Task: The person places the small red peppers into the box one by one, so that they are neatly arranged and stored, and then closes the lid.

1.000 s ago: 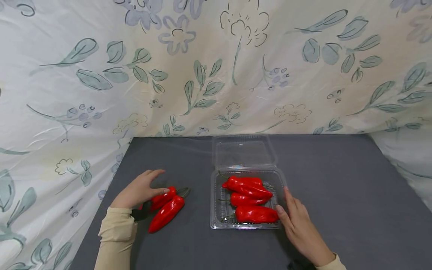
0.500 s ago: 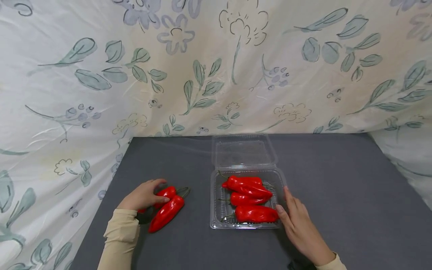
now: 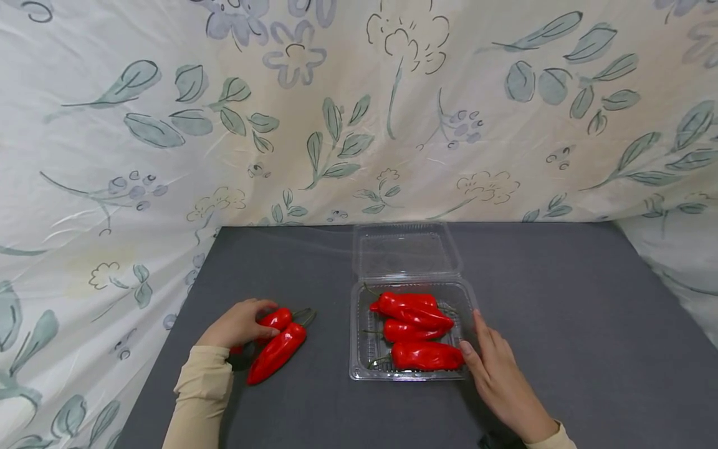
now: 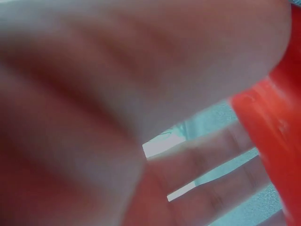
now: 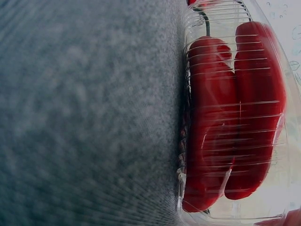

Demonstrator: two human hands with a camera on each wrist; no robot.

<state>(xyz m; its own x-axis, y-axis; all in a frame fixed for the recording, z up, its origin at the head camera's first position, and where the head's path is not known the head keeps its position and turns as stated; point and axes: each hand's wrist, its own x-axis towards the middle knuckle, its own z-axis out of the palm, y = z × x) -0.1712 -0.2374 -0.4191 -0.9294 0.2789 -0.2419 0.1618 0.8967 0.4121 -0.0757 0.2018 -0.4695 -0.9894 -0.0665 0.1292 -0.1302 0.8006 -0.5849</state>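
At the left, two red peppers lie side by side on the dark cloth. My left hand (image 3: 235,325) grips the farther red pepper (image 3: 278,318) between thumb and fingers; the left wrist view shows that pepper (image 4: 270,127) against the fingers. Just in front lies the nearer red pepper (image 3: 276,357), partly beside my thumb. A clear plastic clamshell box (image 3: 356,349) stands in the middle, holding several red peppers (image 3: 427,357). My right hand (image 3: 502,380) rests with straight fingers along its right side, thumb at the rim. Through the box wall, the right wrist view shows peppers (image 5: 211,122).
The box's hinged lid (image 3: 406,252) lies back, away from me. A dark grey cloth (image 3: 561,299) covers the table. Behind and at the left hangs a floral curtain (image 3: 359,125). A bit of red shows under my left wrist.
My left hand has come down and slightly right onto the farther loose pepper, and its fingers have closed round it. The right hand and the box have stayed in place.
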